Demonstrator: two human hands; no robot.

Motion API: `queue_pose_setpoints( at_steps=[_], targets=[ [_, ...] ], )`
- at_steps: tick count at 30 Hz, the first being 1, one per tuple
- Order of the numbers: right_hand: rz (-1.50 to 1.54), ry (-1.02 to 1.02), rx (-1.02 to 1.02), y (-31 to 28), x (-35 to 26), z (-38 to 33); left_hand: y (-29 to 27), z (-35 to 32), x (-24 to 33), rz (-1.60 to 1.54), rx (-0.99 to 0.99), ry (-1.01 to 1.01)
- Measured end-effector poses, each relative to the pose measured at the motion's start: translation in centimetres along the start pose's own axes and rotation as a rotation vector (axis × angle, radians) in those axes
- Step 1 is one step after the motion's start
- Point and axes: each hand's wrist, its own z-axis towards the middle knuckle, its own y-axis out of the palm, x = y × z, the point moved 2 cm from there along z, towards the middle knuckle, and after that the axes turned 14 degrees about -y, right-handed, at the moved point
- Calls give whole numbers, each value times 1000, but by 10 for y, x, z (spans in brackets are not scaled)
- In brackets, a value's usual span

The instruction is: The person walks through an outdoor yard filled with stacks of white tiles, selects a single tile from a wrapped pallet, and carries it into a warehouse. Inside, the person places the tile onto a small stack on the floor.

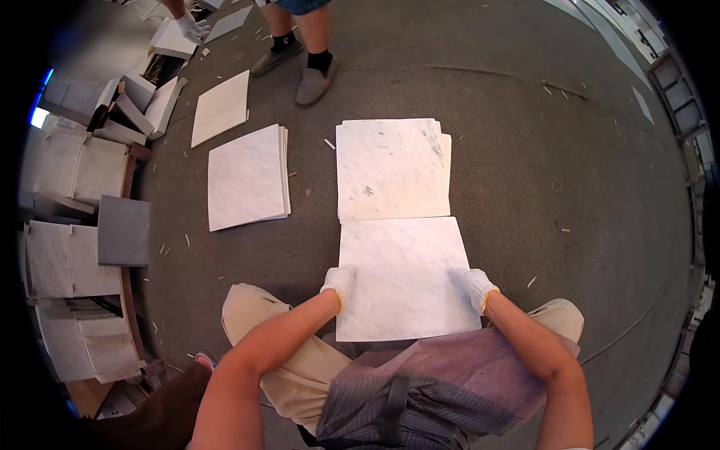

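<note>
A square white marble tile (pixel 401 292) with faint grey veins lies in front of me, its near edge close to my lap. My left hand (pixel 339 285), in a white knit glove, grips its left edge. At the opposite edge my right hand (pixel 475 288), gloved the same way, is closed on the tile with fingers resting over its top. Directly beyond, and meeting its far edge, is a stack of similar marble tiles (pixel 390 172); the top one carries darker grey marks. What lies under the held tile is hidden.
To the left stand another tile stack (pixel 245 178) and a tile (pixel 222 109) beyond it. Piled tiles (pixel 97 259) and a grey slab (pixel 124 231) line the left side. A co-worker's shoes (pixel 316 82) and gloved hand (pixel 193 28) appear at the far left. Small chips litter the floor.
</note>
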Motion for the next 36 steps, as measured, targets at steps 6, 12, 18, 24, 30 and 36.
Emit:
queue_pose_setpoints(
  at_steps=[6, 12, 18, 24, 30, 36],
  targets=[
    [-7, -8, 3, -4, -16, -11, 2, -9, 4, -87, -36, -88],
    [-16, -64, 24, -7, -20, -9, 2, 8, -1, -110, -76, -78],
    [9, -179, 81, -3, -30, -13, 8, 87, -32, 209, 131, 321],
    [23, -277, 170, -14, -19, 5, 1, -16, 23, -80, -9, 49],
    [0, -328, 209, -12, -39, -4, -8, -9, 26, -167, -43, 50],
    [70, -311, 210, -13, -40, -8, -13, -30, 37, -164, -25, 10]
  ],
)
